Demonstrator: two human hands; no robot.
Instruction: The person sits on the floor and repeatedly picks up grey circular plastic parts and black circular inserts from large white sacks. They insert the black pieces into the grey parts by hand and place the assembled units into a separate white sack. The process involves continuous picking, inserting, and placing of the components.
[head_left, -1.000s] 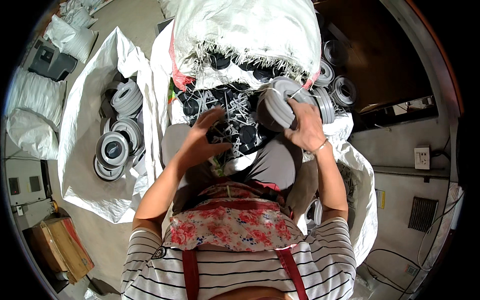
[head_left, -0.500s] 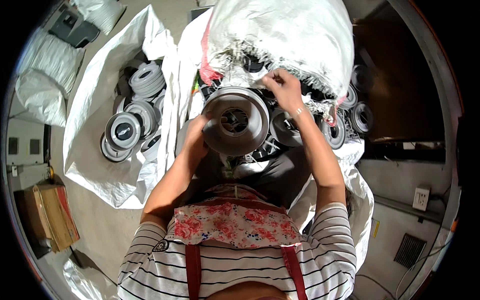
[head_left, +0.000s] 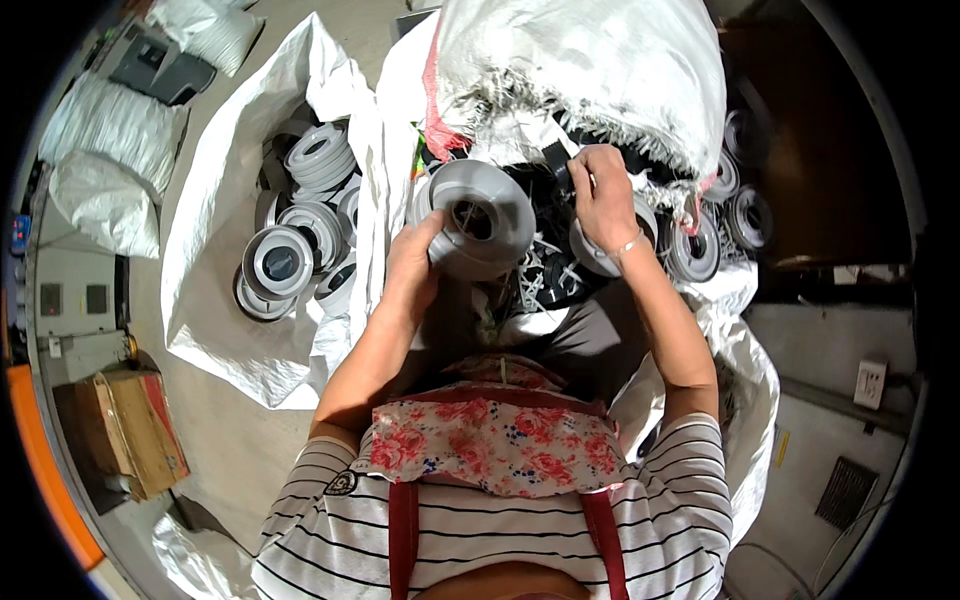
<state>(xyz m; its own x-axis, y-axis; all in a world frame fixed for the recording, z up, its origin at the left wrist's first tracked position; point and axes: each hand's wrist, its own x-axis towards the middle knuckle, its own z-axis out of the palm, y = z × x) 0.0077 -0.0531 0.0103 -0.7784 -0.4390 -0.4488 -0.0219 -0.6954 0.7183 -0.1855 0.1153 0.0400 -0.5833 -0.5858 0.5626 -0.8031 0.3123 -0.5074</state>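
Note:
My left hand (head_left: 412, 262) grips the near left rim of a grey, bowl-like round plastic part (head_left: 512, 215) with a hole in its middle. White strips show through that hole. To the right of it my right hand (head_left: 604, 200) is closed, with a small black piece (head_left: 560, 160) between thumb and fingers; its exact kind is unclear. Beneath both hands lies a heap of black parts and white plastic strips (head_left: 540, 280). Another grey round part (head_left: 592, 252) sits under my right hand, partly hidden by it.
A full white woven sack (head_left: 590, 60) with a frayed mouth lies ahead. At left stands an open white sack (head_left: 215, 310) holding several grey rings (head_left: 320, 160). More grey rings (head_left: 692, 255) lie at right. A cardboard box (head_left: 140, 430) rests on the floor at left.
My right hand has drawn back from the frayed sack edge, and a black piece now shows in its fingers. The grey part has tilted in my left hand. The whole view has shifted slightly.

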